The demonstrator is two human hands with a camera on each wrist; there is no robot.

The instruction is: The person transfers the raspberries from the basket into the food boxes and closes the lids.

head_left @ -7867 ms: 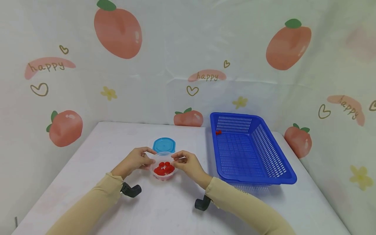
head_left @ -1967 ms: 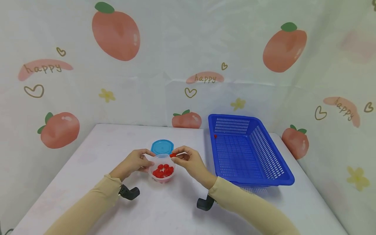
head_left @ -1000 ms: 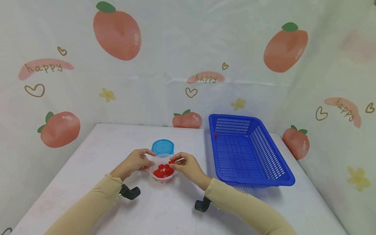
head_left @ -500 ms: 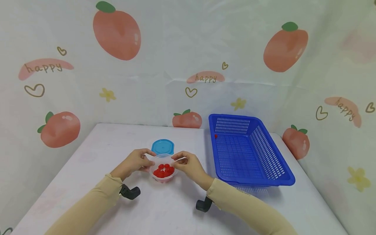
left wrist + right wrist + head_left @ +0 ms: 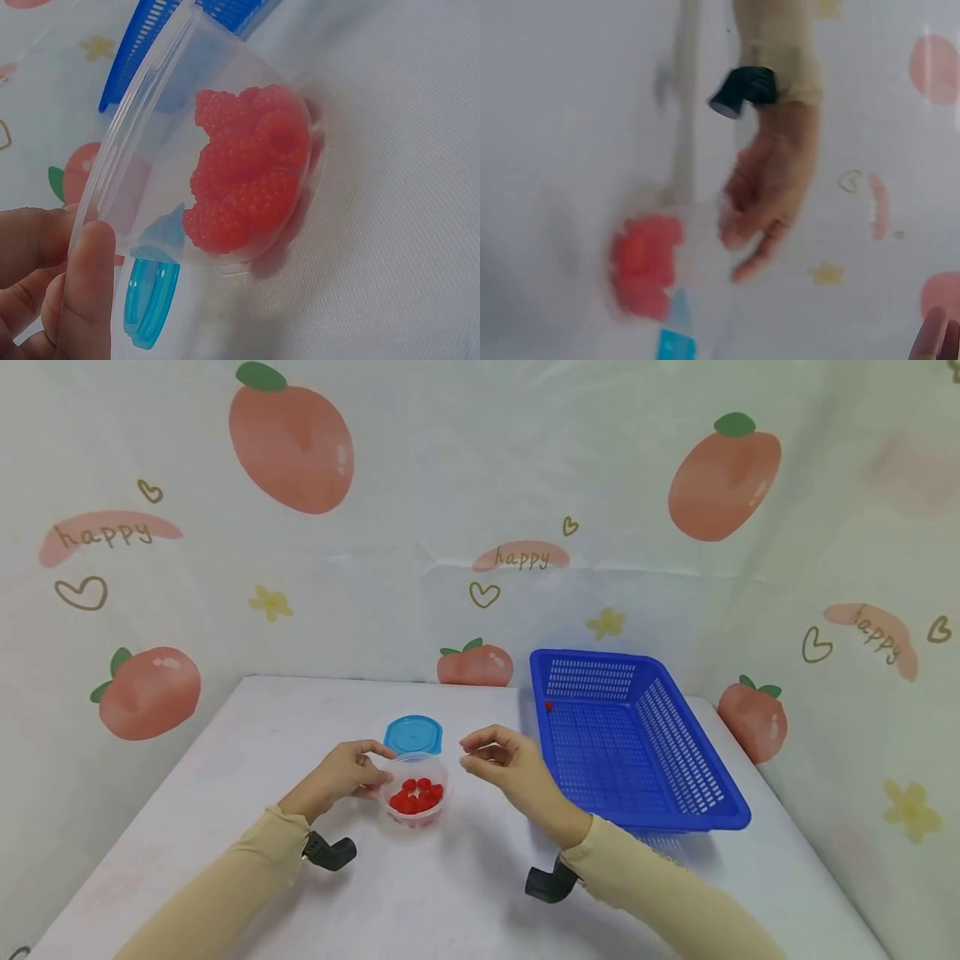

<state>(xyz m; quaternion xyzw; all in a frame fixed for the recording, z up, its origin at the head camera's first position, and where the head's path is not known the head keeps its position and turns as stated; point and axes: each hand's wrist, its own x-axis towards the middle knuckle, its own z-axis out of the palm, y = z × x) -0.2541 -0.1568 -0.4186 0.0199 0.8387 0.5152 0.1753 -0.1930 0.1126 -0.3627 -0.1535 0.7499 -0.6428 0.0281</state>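
Note:
My left hand [image 5: 341, 779] pinches the rim of a clear round plastic container [image 5: 442, 767] between thumb and fingers, steadying it on the table. In the left wrist view several red raspberries [image 5: 244, 165] lie piled in its bottom. My right hand [image 5: 521, 781] hovers right of the container, between it and the blue basket, fingers loosely bent and nothing seen between them. At the right wrist view's lower corner, only some fingers [image 5: 932, 337] show. One small red raspberry [image 5: 549, 706] lies by the basket's left wall, near the far corner.
A blue slotted plastic basket [image 5: 738, 818] stands at the right of the white table [image 5: 300, 710]. Behind the container lies a light blue lid [image 5: 412, 735]. A fruit-printed cloth [image 5: 420, 485] hangs at the back and sides.
Two red pieces in the basket have become one. My right hand brought a raspberry over the container, let it go inside, then moved right and up. My left hand kept hold of the rim.

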